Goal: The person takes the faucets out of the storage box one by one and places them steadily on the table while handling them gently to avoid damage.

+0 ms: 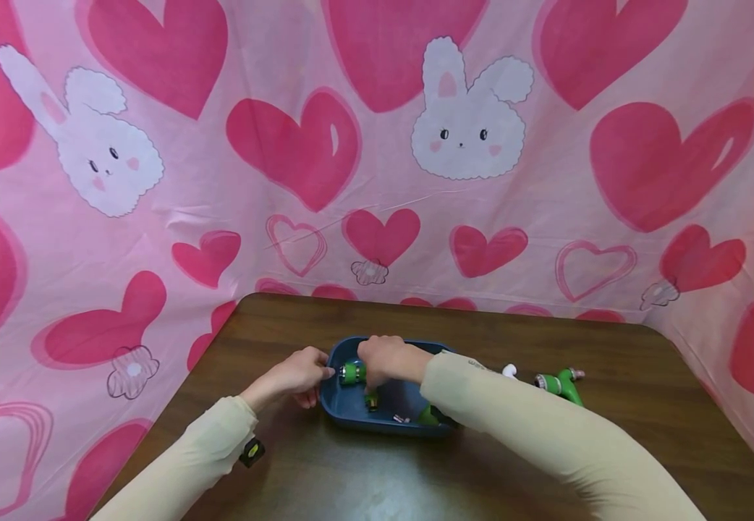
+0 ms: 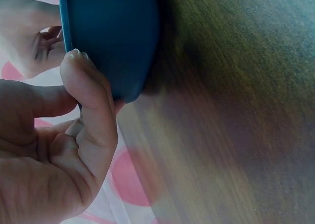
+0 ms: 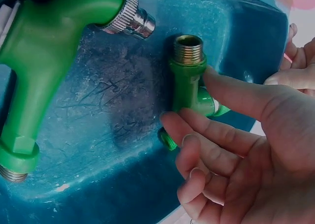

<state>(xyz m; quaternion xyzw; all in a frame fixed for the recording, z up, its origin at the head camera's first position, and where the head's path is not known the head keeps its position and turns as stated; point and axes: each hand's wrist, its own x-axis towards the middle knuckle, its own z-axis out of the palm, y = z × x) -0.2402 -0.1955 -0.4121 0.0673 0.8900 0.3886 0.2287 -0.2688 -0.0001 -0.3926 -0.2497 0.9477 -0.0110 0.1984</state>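
While your left grip (image 2: 66,145) pinches the blue plastic basin (image 2: 113,32) and your right grip (image 3: 246,152) the green, T-shaped, metal-threaded tap (image 3: 186,88), expect rigid, slick heft; hold its stem.

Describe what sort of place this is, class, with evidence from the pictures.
Probably a makeshift indoor work corner: a wood-grain table is backed by pink fabric printed with hearts and rabbits, and green taps lie in a blue tub.
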